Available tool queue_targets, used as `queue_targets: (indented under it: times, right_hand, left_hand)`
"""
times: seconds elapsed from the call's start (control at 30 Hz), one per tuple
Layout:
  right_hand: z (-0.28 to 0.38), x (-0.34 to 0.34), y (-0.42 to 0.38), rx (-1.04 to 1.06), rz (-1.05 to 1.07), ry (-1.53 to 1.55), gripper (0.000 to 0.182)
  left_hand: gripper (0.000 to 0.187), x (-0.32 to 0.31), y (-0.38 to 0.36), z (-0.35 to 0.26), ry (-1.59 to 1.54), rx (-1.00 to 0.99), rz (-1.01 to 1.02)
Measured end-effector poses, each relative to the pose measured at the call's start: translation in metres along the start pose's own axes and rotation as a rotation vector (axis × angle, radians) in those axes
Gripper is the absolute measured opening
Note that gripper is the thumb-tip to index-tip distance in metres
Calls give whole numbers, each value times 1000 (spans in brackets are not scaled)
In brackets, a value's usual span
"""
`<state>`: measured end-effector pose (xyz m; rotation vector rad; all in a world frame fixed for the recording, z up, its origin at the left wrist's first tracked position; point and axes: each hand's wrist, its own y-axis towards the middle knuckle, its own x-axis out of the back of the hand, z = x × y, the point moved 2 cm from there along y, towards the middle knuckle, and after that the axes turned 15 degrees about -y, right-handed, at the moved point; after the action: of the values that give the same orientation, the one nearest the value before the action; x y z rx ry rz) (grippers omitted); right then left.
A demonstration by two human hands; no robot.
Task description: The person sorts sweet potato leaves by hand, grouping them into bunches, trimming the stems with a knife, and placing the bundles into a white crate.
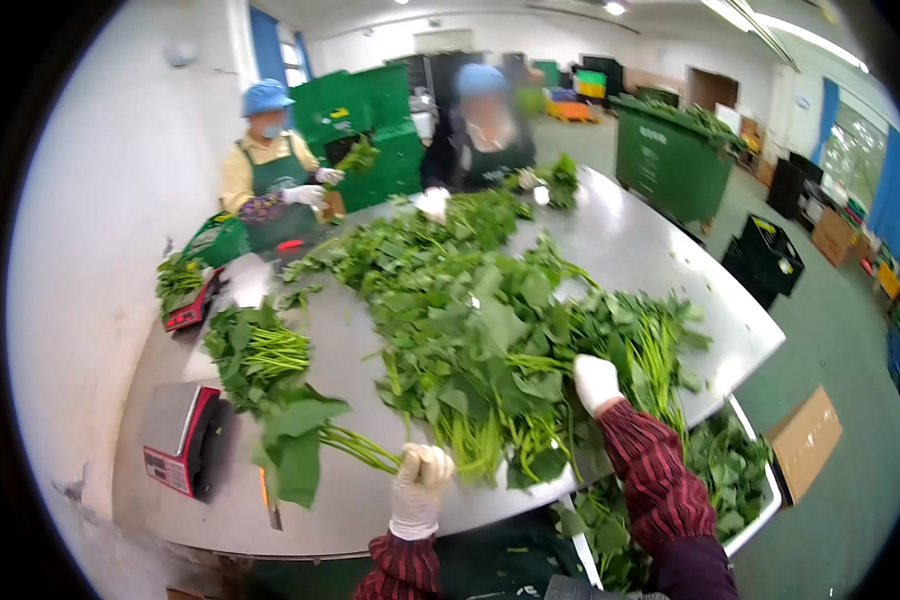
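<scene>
My left hand (420,490), in a white glove, is closed around the stems of a small bunch of leafy greens (295,445). The broad leaves of this bunch point left, over the near part of the metal table (340,510). My right hand (597,383), also gloved, is at the near right side of a large heap of leafy greens (470,310). Its fingers look closed on stems there, though leaves partly hide the fingertips. Left of the heap lies a gathered bunch of greens (260,350) with its stems facing right.
A red digital scale (175,440) and an orange tool (268,495) lie at left; another scale (192,305) bears greens. Two co-workers (270,175) (482,140) stand across the table. Below right is a white crate (765,520) of greens, beside a cardboard box (808,445).
</scene>
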<state>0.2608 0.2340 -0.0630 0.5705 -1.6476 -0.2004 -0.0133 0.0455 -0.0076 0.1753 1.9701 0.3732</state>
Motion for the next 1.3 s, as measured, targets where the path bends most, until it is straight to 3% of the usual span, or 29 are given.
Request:
queue_targets:
  times: [0.13,0.2,0.33,0.37,0.4,0.47,0.53,0.6,0.67,0.73,0.9,0.93,1.13,1.2,1.3]
  right_hand:
    - [-6,65,19,41,-68,48,22]
    - [-15,93,25,49,-229,43,28]
    - [-31,134,27,-269,-328,189,31]
    - [-28,139,25,-375,-265,483,32]
    - [-28,128,22,-52,-350,262,33]
    - [-6,138,5,-371,90,759,33]
    - [15,151,-26,-482,125,991,31]
    - [37,132,-59,-243,-202,901,31]
    - [61,130,-93,-568,98,1284,35]
    - [78,130,-113,-697,331,1299,35]
    - [81,140,-122,-527,292,1220,31]
    - [78,129,-124,-372,175,1056,26]
    - [78,151,-124,-190,171,835,29]
    - [77,149,-128,-299,336,978,30]
    - [76,151,-131,-272,327,972,32]
  left_hand:
    - [32,25,-9,-16,-2,43,-215]
    - [31,35,-9,-17,-64,32,-210]
    - [27,35,-6,-10,7,-23,-336]
    - [27,33,-5,-7,41,-31,-388]
    - [27,33,-6,-4,76,-40,-442]
    - [26,39,-6,2,101,-45,-390]
    - [25,29,-5,10,202,-1,-463]
    - [24,18,-6,26,226,11,-483]
    - [26,11,-3,45,338,111,-502]
    - [22,-3,-1,64,363,237,-466]
    - [17,-19,22,84,424,288,-346]
    - [17,-22,22,87,361,276,-369]
    - [21,-33,11,90,293,301,-442]
    - [24,-24,4,93,171,352,-438]
    - [24,-12,3,96,135,355,-383]
